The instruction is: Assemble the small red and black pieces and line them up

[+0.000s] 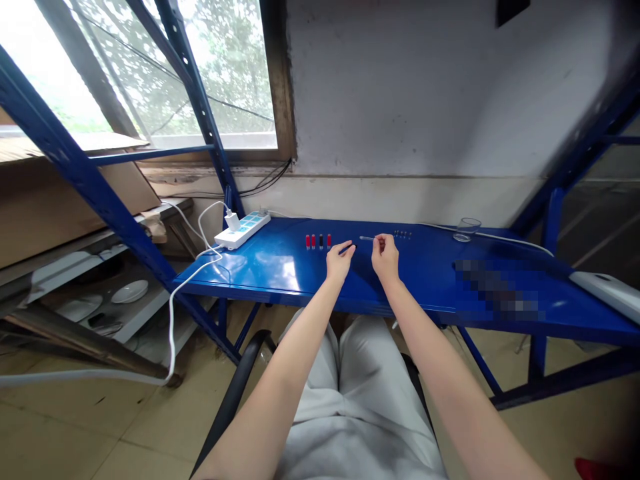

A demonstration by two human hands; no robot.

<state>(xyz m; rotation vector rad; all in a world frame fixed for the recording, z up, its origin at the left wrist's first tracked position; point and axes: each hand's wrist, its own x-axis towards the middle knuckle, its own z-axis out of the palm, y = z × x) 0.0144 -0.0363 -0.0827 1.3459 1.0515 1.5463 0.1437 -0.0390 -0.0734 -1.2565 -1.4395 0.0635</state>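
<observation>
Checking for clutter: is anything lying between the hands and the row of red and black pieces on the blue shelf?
Nothing visible. The left hand sits just right of the row, with only bare blue shelf between; the right hand lies farther right.

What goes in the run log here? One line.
left hand: holds dark thin tool | right hand: pinches pale thin stick | blue table

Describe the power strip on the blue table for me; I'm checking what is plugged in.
The power strip is a white, oblong block with pale blue-green socket faces on top. It looks like plastic. It lies flat at the back left corner of the blue table, angled toward the window. A white plug adapter stands in its near end, and white cables trail off the table edge to the floor. Neither hand touches it.
</observation>
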